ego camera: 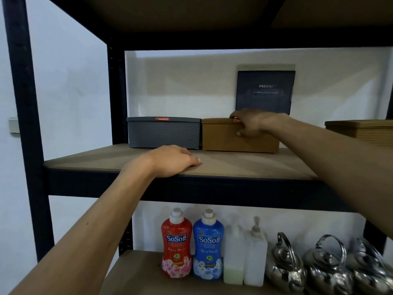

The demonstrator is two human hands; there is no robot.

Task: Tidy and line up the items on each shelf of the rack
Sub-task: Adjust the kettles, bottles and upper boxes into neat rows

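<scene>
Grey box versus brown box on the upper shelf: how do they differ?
The grey box is dark grey; the brown box is tan. The grey box sits left, untouched; the brown box sits right, with the right hand holding its lid edge. Both are lidded, woven-textured boxes.

Pale wall, small grey fitting

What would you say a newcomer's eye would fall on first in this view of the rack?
Probably the right hand holding the brown box on the middle shelf, next to a grey box. Then the left hand resting flat on that shelf's front edge. Below, the bright red bottle and blue bottle stand side by side, left of shiny kettles.
</scene>
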